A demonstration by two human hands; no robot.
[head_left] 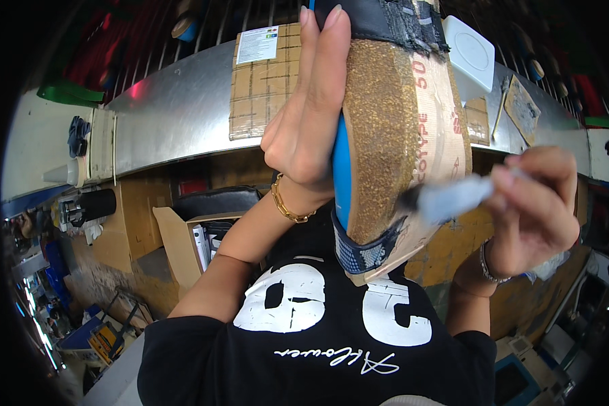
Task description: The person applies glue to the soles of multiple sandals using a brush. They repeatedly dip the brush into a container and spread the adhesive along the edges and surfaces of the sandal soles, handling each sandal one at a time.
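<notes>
My left hand [308,122] grips a shoe upper [386,135] mounted on a blue last and holds it up with the bottom facing me. The bottom shows a speckled cork-like insole, tan lining folded over its edges and dark fabric at both ends. My right hand [534,210] pinches a small brush [446,197] with a pale, blurred handle. Its dark bristles touch the lower right edge of the insole. There is a gold chain bracelet on my left wrist and a silver one on my right. My black printed shirt [318,338] fills the lower middle.
A long sheet-metal shelf [176,115] curves across behind the shoe, with a taped cardboard piece [264,88] and a white square box [470,54] on it. An open cardboard box [183,243] and a black cylinder [91,206] sit at the left, below the shelf.
</notes>
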